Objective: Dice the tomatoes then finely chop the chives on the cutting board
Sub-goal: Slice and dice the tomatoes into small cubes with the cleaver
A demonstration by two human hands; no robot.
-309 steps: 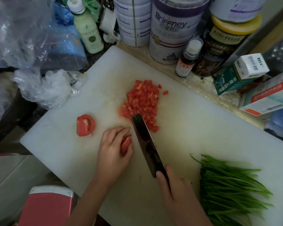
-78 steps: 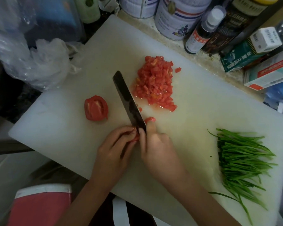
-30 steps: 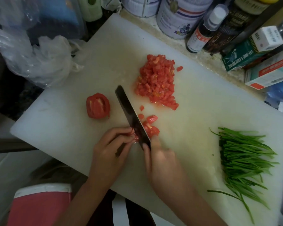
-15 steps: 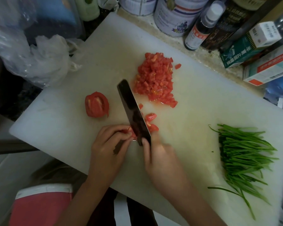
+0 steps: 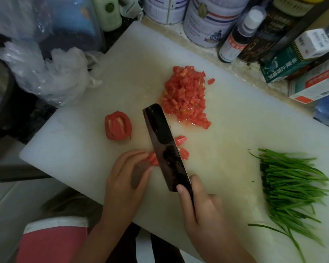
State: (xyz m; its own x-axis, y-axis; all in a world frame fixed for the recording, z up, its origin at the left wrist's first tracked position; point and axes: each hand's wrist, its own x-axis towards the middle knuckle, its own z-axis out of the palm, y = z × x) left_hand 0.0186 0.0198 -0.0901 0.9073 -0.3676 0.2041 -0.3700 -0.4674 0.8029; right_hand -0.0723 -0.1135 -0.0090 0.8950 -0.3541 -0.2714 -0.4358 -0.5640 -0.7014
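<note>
On the white cutting board lies a heap of diced tomato near the middle. A tomato wedge lies to its left. My right hand grips the handle of a dark cleaver, whose blade stands across the board. My left hand holds down a small tomato piece with curled fingertips, right against the blade's left side. Cut bits lie on the blade's right. A bunch of green chives lies at the board's right end.
Tins, bottles and cardboard boxes crowd the counter behind the board. Crumpled plastic bags lie at the board's left corner. A red and white container stands below the board's near edge.
The cleaver has kept chopping the small tomato piece, shifting slightly along it. A few more cut bits lie to the blade's right. The heap, wedge and chives stay in place.
</note>
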